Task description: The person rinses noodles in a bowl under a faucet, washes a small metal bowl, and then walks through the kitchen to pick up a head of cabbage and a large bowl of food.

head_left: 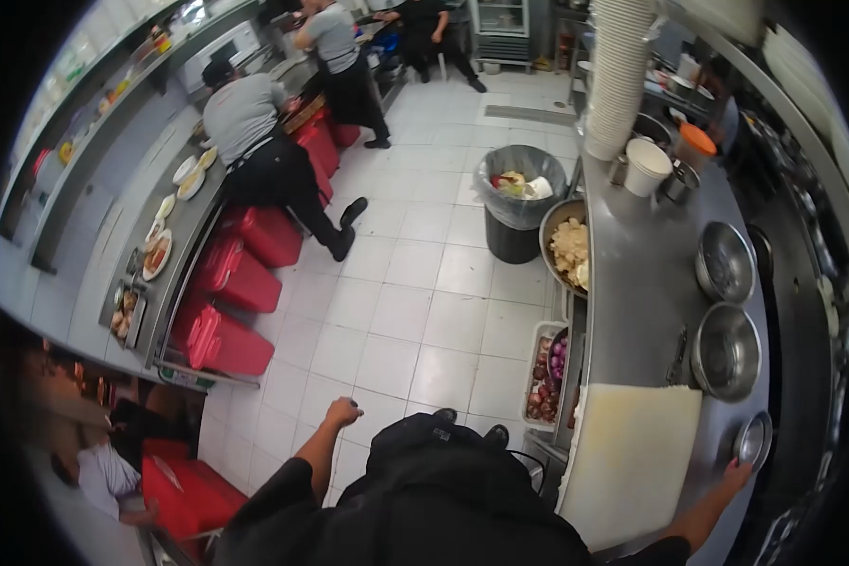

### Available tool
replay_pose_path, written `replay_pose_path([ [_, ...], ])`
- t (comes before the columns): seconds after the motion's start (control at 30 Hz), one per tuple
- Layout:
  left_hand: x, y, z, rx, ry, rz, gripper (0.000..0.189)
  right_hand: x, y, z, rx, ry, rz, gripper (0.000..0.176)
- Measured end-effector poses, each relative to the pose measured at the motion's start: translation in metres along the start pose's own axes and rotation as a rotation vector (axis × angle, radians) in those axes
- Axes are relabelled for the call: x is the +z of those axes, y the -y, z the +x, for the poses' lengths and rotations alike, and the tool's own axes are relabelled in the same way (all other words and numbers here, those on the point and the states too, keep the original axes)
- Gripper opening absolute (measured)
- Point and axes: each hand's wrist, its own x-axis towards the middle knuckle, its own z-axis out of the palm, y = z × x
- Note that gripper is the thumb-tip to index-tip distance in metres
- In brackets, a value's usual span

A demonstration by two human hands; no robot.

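Observation:
At the right edge of the steel counter, my right hand grips the near rim of a small metal bowl. Two larger metal bowls, one nearer and one farther, stand beyond it. My left hand hangs over the tiled floor with its fingers curled closed. A small dark spot shows at its fingers, but what they hold, if anything, cannot be made out. Between my body and the right hand lies a large whitish cutting board.
Stacked white cups and a white tub stand farther along the counter. A lined trash bin and a crate of onions are beside it. Red bins line the left counter, where a person leans over.

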Motion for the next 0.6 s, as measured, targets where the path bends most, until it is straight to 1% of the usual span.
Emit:
replay_pose_path([
  [0.07, -0.006, -0.001, 0.024, 0.103, -0.005, 0.127, 0.036, -0.004, -0.002, 0.003, 0.008, 0.027, -0.019, 0.033],
  [0.1, -0.007, -0.006, 0.039, 0.16, -0.051, 0.198, 0.035, -0.005, -0.003, 0.0, 0.006, 0.042, -0.037, 0.032],
  [0.17, -0.022, -0.036, 0.05, 0.245, -0.14, 0.038, 0.036, -0.018, 0.0, -0.008, -0.001, 0.081, -0.085, 0.029],
  [0.2, -0.038, -0.066, 0.047, 0.268, -0.133, -0.011, 0.037, -0.027, 0.003, -0.012, -0.011, 0.098, -0.1, 0.028],
  [0.23, -0.039, -0.083, 0.057, 0.385, -0.204, -0.041, 0.036, -0.041, 0.008, -0.017, -0.024, 0.117, -0.117, 0.027],
  [0.27, -0.043, -0.104, 0.064, 0.477, -0.215, -0.087, 0.035, -0.055, 0.016, -0.023, -0.04, 0.137, -0.127, 0.025],
  [0.33, -0.056, -0.156, 0.063, 0.594, -0.153, -0.133, 0.035, -0.088, 0.038, -0.041, -0.084, 0.211, -0.172, 0.023],
  [0.37, -0.058, -0.178, 0.063, 0.689, -0.108, -0.18, 0.035, -0.101, 0.054, -0.05, -0.126, 0.274, -0.203, 0.021],
  [0.4, -0.065, -0.203, 0.054, 0.771, -0.078, -0.201, 0.034, -0.102, 0.075, -0.102, -0.163, 0.389, -0.25, 0.02],
  [0.43, -0.072, -0.224, 0.04, 0.87, -0.026, -0.212, 0.032, -0.106, 0.086, -0.171, -0.225, 0.227, -0.266, 0.023],
  [0.47, -0.079, -0.24, 0.028, 0.931, 0.042, -0.254, 0.03, -0.115, 0.102, -0.23, -0.231, 0.193, -0.438, 0.027],
  [0.5, -0.081, -0.26, 0.014, 1.008, 0.136, -0.286, 0.027, -0.138, 0.107, -0.245, -0.199, 0.421, -0.313, 0.028],
  [0.53, -0.083, -0.274, -0.003, 1.073, 0.198, -0.317, 0.025, -0.167, 0.111, -0.266, -0.192, 0.487, -0.278, 0.028],
  [0.57, -0.087, -0.287, -0.017, 1.142, 0.282, -0.341, 0.023, -0.173, 0.117, -0.322, -0.146, 0.591, -0.34, 0.031],
  [0.6, -0.087, -0.295, -0.03, 1.207, 0.359, -0.357, 0.022, -0.17, 0.113, -0.394, -0.188, 0.606, -0.378, 0.024],
])
